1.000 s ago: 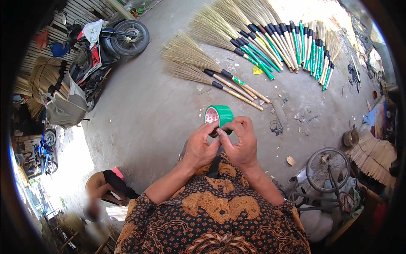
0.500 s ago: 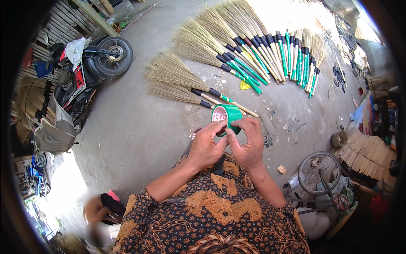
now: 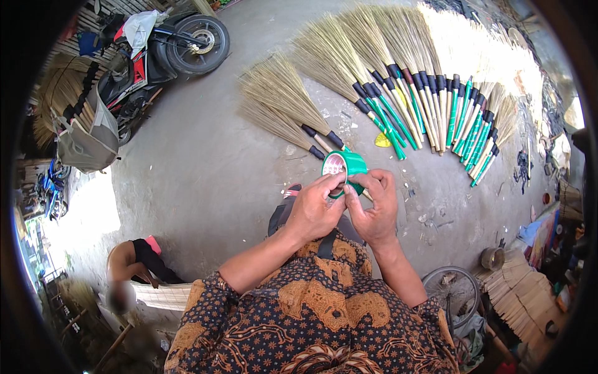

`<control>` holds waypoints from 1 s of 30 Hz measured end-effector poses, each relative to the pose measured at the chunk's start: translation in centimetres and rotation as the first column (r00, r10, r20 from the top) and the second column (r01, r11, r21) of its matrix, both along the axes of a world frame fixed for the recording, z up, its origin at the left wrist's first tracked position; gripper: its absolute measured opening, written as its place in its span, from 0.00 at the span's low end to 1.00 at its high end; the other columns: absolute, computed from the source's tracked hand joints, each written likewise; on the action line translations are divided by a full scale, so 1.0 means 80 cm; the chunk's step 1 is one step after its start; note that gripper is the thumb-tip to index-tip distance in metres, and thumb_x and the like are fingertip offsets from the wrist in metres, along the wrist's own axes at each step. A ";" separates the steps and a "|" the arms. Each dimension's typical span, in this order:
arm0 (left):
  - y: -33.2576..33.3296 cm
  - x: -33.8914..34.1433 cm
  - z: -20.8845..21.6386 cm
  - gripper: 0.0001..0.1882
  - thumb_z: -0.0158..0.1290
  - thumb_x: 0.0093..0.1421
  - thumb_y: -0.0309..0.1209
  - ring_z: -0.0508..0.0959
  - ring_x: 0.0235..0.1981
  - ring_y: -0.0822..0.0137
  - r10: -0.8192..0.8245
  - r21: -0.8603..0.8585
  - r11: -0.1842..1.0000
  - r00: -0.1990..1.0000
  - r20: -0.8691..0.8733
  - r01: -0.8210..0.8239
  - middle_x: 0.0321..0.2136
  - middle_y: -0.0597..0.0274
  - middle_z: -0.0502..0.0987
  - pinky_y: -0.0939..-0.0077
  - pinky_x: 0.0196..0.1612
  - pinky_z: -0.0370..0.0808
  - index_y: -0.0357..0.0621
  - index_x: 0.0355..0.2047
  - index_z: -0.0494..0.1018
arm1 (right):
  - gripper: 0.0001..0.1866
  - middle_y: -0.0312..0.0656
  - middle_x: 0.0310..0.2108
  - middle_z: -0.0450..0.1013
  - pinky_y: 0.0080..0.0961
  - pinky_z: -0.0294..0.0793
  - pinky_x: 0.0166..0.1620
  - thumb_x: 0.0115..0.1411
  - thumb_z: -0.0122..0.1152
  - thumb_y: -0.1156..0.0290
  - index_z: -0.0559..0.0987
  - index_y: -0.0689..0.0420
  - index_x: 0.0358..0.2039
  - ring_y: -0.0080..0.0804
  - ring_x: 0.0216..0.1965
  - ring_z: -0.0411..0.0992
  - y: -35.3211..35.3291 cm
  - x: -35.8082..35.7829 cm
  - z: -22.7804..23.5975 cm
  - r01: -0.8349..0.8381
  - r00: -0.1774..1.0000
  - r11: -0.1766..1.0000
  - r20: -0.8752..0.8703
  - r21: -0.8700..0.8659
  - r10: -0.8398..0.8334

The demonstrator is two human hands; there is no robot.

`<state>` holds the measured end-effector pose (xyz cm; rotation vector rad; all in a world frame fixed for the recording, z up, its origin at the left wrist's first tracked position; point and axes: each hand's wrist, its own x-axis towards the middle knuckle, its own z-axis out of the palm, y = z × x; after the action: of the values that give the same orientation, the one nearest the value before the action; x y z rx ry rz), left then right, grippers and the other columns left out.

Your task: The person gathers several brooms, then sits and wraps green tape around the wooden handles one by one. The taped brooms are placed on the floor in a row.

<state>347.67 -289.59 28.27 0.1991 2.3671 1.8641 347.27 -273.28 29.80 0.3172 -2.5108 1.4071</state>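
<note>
A roll of green adhesive tape (image 3: 356, 163) with a white printed core is held in front of my body. My left hand (image 3: 316, 204) grips it from the left, its fingers reaching into the core. On the right side, my right hand (image 3: 375, 209) is closed against the roll, thumb and fingers pinching at its outer edge. Whether a loose tape end lies between those fingertips is too small to tell. Just beyond the roll, two grass brooms (image 3: 280, 103) lie on the floor, their handles partly hidden behind the tape and my hands.
Several more grass brooms (image 3: 398, 81) fan out on the concrete floor (image 3: 205, 162), some handles wrapped green. A motorbike (image 3: 168, 56) stands at the upper left. A crouching person (image 3: 140, 262) is at the lower left. A bicycle wheel (image 3: 451, 293) and flat tan bundles (image 3: 517, 293) lie lower right.
My view has turned, so the brooms and motorbike sit further right and the crouching person shows more fully. Both hands keep hold of the tape roll, nearly in the same pose.
</note>
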 end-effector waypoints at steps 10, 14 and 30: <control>0.030 -0.010 -0.040 0.19 0.60 0.67 0.23 0.85 0.45 0.65 0.082 0.259 0.956 0.973 0.217 -0.138 0.45 0.52 0.83 0.70 0.50 0.81 0.34 0.58 0.76 | 0.11 0.48 0.45 0.71 0.33 0.75 0.51 0.62 0.72 0.75 0.82 0.60 0.44 0.43 0.49 0.74 0.018 -0.026 -0.050 0.085 0.974 0.857 0.225 -0.509 0.037; 0.009 -0.030 -0.057 0.20 0.56 0.72 0.24 0.81 0.52 0.70 -0.036 0.504 0.848 0.932 0.362 -0.163 0.51 0.59 0.79 0.74 0.57 0.78 0.31 0.62 0.71 | 0.11 0.52 0.55 0.72 0.35 0.74 0.57 0.70 0.66 0.68 0.82 0.60 0.47 0.43 0.59 0.72 0.009 -0.028 -0.074 -0.021 0.960 0.908 0.246 -0.418 0.135; -0.171 -0.072 0.001 0.13 0.65 0.59 0.26 0.80 0.45 0.54 0.159 -0.277 0.925 0.928 -0.338 -0.259 0.39 0.59 0.82 0.59 0.53 0.75 0.44 0.45 0.82 | 0.13 0.53 0.42 0.79 0.43 0.75 0.50 0.58 0.70 0.80 0.81 0.66 0.43 0.54 0.45 0.77 -0.109 -0.073 -0.016 -0.292 0.954 0.950 0.095 0.110 0.283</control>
<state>341.91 -303.31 28.34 0.2249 2.9743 1.5919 341.40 -282.01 28.49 0.6914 -2.7075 1.3884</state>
